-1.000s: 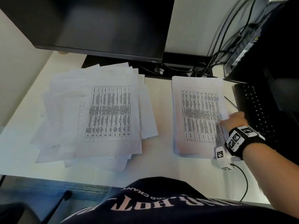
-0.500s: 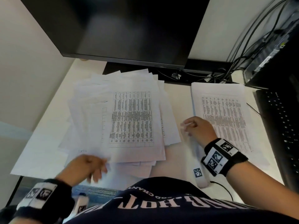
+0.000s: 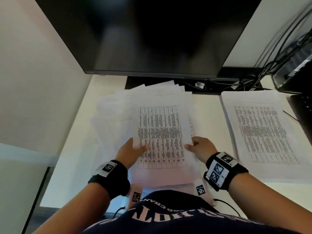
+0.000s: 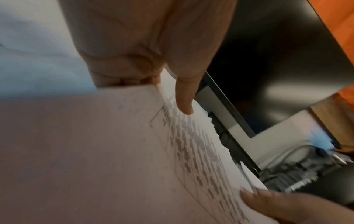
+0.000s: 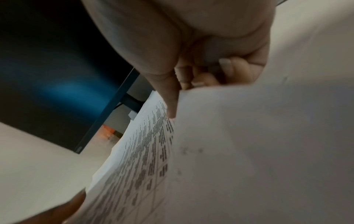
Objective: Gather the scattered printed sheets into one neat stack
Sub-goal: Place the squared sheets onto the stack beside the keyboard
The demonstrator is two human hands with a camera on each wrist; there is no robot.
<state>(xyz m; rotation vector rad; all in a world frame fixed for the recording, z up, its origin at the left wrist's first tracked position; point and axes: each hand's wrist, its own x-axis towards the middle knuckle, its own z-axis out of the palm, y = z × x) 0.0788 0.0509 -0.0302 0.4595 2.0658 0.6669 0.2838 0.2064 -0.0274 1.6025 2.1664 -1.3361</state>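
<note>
A printed sheet with a table (image 3: 160,135) is held above the loose scattered sheets (image 3: 114,115) on the white desk (image 3: 76,157). My left hand (image 3: 133,151) pinches its left edge, thumb on top. My right hand (image 3: 200,146) pinches its right edge. In the left wrist view the left thumb (image 4: 184,94) lies on the sheet (image 4: 107,159) and the other hand's thumb shows at the bottom right. In the right wrist view the right thumb (image 5: 168,97) presses on the sheet (image 5: 249,151), fingers curled under it. A neat stack (image 3: 260,132) lies to the right.
A large dark monitor (image 3: 152,36) hangs over the back of the desk. Cables (image 3: 244,81) run behind it. A black keyboard (image 3: 303,115) and dark equipment sit at the far right. A wall (image 3: 33,73) bounds the left side.
Both hands came in to the middle pile and took hold of the top printed sheet by its two sides. One second ago the right hand rested on the right stack.
</note>
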